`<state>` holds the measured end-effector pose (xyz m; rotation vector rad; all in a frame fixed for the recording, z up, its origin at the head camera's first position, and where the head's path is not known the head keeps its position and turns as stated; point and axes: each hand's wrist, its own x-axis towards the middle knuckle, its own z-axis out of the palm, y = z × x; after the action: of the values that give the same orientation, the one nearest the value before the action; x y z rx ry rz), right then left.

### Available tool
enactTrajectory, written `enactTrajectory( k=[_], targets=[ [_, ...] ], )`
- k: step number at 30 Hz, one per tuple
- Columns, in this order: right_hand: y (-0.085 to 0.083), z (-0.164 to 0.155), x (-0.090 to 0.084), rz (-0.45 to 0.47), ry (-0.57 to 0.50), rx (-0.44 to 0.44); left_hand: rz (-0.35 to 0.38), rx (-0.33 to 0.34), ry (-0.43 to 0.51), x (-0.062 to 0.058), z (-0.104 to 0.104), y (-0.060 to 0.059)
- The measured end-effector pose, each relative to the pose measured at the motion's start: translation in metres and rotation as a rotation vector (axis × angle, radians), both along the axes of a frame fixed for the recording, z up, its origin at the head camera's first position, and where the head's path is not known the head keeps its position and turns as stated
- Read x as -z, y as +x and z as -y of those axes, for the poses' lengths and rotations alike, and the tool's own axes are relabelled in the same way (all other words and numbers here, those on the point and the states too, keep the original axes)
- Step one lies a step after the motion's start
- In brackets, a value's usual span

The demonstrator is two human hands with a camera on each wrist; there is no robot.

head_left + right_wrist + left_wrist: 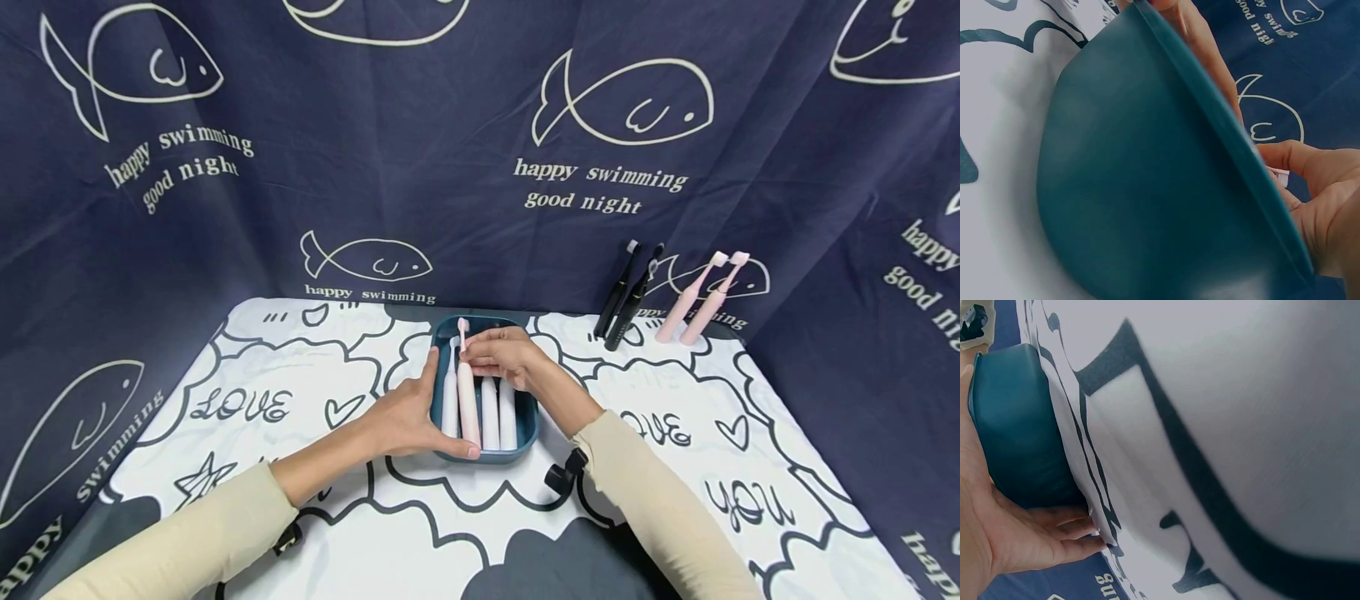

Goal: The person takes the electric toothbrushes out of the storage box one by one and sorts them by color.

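Observation:
A teal tray (pixel 529 417) sits at the middle of the table and holds three white electric toothbrushes (pixel 491 417) and a pink one (pixel 468 408), all lying lengthwise. My left hand (pixel 420 417) grips the tray's left side, its thumb along the front rim. My right hand (pixel 487 357) reaches over the tray and pinches the pink toothbrush near its neck. In the left wrist view the left hand (pixel 1016 537) lies against the tray's outer wall (pixel 1016 425). The right wrist view shows the tray's underside (pixel 1147 175) close up, with the right hand (pixel 1322 187) just past the rim.
Two black toothbrushes (pixel 626 296) and two pink ones (pixel 701 300) lean upright against the dark blue fish-print curtain (pixel 450 167) at the back right. A white cloth with black doodles (pixel 300 392) covers the table. The curtain closes in the left, back and right sides.

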<state>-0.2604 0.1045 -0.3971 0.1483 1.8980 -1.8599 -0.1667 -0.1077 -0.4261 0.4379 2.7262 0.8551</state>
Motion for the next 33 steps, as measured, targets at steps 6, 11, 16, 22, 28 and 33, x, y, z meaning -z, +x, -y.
enactTrajectory(
  k=[6, 11, 16, 22, 28, 33],
  targets=[
    [0.005, -0.002, -0.003, -0.052, -0.036, 0.008, 0.004, 0.005, 0.003, -0.002, 0.0, 0.0],
    [0.011, -0.004, -0.007, -0.121, -0.061, 0.015, 0.008, 0.011, 0.022, -0.002, 0.001, -0.001],
    [0.017, -0.009, -0.013, -0.177, -0.074, 0.038, 0.002, 0.016, 0.039, -0.001, 0.001, -0.002],
    [0.021, -0.018, -0.014, -0.216, -0.135, 0.085, 0.007, 0.009, 0.03, -0.001, 0.001, -0.001],
    [0.025, -0.023, -0.015, -0.274, -0.18, 0.132, 0.014, 0.007, 0.022, -0.001, 0.001, 0.0],
    [0.028, -0.028, -0.014, -0.34, -0.192, 0.151, 0.011, 0.011, 0.032, 0.0, 0.001, 0.0]
  ],
)
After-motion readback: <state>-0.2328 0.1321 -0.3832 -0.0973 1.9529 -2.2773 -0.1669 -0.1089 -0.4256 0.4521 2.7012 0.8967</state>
